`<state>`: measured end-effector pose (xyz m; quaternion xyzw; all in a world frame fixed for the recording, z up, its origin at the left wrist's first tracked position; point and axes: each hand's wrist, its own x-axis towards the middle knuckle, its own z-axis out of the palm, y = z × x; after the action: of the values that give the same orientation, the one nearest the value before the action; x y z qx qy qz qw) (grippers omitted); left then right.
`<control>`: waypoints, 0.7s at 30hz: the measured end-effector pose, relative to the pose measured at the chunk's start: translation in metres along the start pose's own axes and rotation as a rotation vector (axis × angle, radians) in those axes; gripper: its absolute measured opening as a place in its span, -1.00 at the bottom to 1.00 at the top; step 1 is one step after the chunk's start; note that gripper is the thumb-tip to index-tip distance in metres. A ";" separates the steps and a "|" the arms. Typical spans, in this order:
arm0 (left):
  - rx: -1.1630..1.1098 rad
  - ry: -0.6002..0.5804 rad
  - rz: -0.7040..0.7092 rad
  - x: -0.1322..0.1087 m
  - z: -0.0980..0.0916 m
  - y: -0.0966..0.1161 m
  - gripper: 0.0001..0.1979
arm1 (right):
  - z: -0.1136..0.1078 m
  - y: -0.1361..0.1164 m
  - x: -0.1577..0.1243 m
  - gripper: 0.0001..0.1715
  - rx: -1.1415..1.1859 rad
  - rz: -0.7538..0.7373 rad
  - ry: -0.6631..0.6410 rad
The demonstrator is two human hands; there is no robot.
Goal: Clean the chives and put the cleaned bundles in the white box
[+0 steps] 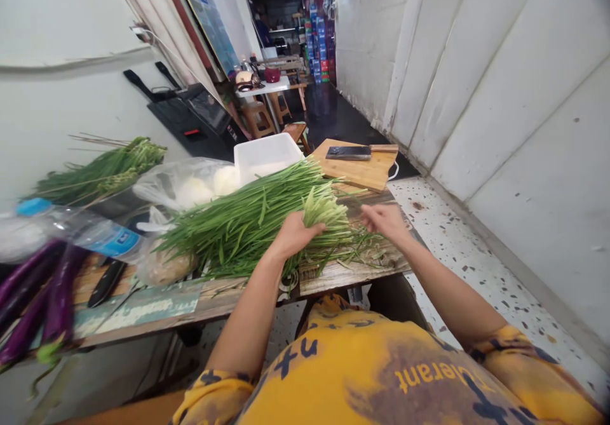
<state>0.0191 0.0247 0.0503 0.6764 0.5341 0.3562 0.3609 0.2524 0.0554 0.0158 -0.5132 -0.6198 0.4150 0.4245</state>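
A big heap of garlic chives (248,215) lies across the wooden table, its pale cut ends towards the right. My left hand (298,234) is wrapped round a small bunch of chives (318,208), pale ends up, over the right part of the heap. My right hand (384,218) hovers to the right of those ends, its fingers pinched together and slightly blurred. What sits in that pinch, if anything, I cannot make out. Loose trimmings (365,253) are scattered on the boards below it.
Behind the heap are a white plastic tub (267,152) and a cutting board (350,174) bearing a cleaver (350,152). To the left lie a water bottle (90,228), eggplants (60,291), a black-handled knife (107,282), plastic bags (166,180) and more greens (105,171). A white wall (515,94) runs along the right.
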 end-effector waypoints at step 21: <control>0.138 -0.138 0.116 0.001 0.010 -0.001 -0.81 | 0.021 -0.033 -0.020 -0.68 0.205 0.064 -0.261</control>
<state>0.0279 0.0250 0.0445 0.7525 0.4910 0.2915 0.3282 0.2258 0.0298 0.0390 -0.4285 -0.6073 0.5526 0.3770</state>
